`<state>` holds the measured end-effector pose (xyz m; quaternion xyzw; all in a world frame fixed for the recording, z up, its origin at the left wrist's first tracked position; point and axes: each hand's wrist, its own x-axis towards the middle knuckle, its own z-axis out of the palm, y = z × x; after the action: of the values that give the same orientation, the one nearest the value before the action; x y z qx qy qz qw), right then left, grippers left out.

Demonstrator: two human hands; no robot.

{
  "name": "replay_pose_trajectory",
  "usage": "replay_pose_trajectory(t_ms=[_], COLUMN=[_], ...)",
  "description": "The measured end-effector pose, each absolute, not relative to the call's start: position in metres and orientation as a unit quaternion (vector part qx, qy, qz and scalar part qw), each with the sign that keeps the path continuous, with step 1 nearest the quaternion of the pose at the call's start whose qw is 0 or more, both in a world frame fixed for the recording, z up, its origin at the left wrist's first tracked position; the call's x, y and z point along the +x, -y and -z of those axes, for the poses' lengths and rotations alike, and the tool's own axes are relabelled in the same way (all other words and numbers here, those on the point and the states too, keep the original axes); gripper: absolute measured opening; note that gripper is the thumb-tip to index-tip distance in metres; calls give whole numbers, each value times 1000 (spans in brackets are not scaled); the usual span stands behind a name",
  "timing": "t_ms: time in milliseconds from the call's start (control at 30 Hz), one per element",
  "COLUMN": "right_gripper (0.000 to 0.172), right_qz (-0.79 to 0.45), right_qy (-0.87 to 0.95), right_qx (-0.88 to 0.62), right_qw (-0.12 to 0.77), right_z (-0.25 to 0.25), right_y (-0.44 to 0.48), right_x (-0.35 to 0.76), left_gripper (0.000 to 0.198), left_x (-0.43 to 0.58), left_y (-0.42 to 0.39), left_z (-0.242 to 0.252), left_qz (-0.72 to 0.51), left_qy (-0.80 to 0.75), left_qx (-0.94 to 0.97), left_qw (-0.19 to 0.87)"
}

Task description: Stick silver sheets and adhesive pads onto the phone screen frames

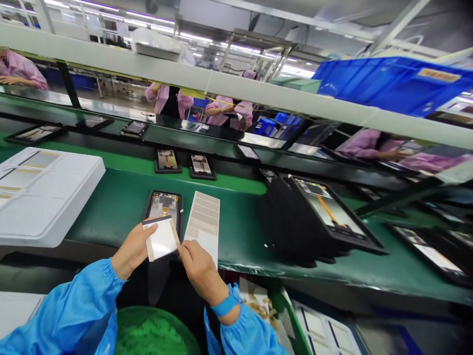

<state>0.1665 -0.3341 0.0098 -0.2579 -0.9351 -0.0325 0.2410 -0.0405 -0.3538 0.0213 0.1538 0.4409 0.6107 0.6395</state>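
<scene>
White rectangular film sheet with tan edge strips [161, 240]: held at lower centre of the frame, between my hands, its long axis hard to settle. Left hand [132, 250]: the nearer, closed on the sheet's left edge, thumb across its face. Right hand [199, 268]: fingers pinched shut at its lower right corner. Directly beyond: black-framed tablet with exposed circuitry [164, 207] on a green conveyor belt [111, 207], beside a white card of tan strips [204, 222].

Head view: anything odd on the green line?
At right, black-framed device panels are piled, leaning and overlapping, on the green conveyor belt, while others, such as this panel, lie flat and apart.
</scene>
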Motion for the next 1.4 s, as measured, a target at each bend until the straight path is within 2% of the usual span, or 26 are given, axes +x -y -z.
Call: replay_pose_trajectory(t_ms=[100,200,267,367,467,533,600,667,733,833,967,1100,1200,1300,1400], right_gripper=[23,20,17,14,9,8,15,26,30,27,22,20,18,14,19], right_qz=[32,-50,-126,-193,-155,-127,-142,-175,-180,-102,10,24,-53,-138,-124], right_qy=[947,946,918,807,654,644,730,828,889,933,953,955,916,781,611], right_qx=[-236,-219,-247,-400,-565,-570,-478,-346,-259,-219,-192,-185,-251,-428,-616], right_qw=[215,235,283,388,478,495,468,405,333,265,233,231,310,433,482], right_z=[-7,0,5,10,11,10,6,-2,-11,-21,-21,-7,4,12,33], right_y=[339,341,337,324,313,317,331,349,365,374,374,374,363,348,348], right_x=[173,179,187,210,229,227,210,187,166,151,151,145,146,175,242], left_gripper=[53,51,49,47,41,35,31,31,33,33,38,43,42,47,56], left_x=[-36,-35,-36,-37,-35,-31,-26,-21,-18,-15,-14,-9,-6,-5,-4], left_y=[355,359,363,366,362,357,352,349,348,349,352,356,362,371,377], left_z=[-23,-28,-31,-28,-19,-13,-8,-5,-3,-2,0,1,1,2,4], left_qz=[-570,-526,-487,-450,-487,-507,-524,-545,-559,-565,-583,-576,-551,-498,-458], left_qy=[-436,-414,-399,-391,-396,-397,-386,-370,-366,-383,-385,-348,-315,-275,-243], left_qx=[201,260,284,268,207,165,134,115,101,79,72,87,86,73,60], left_qw=[667,696,723,757,750,747,747,744,737,727,712,735,768,819,853])
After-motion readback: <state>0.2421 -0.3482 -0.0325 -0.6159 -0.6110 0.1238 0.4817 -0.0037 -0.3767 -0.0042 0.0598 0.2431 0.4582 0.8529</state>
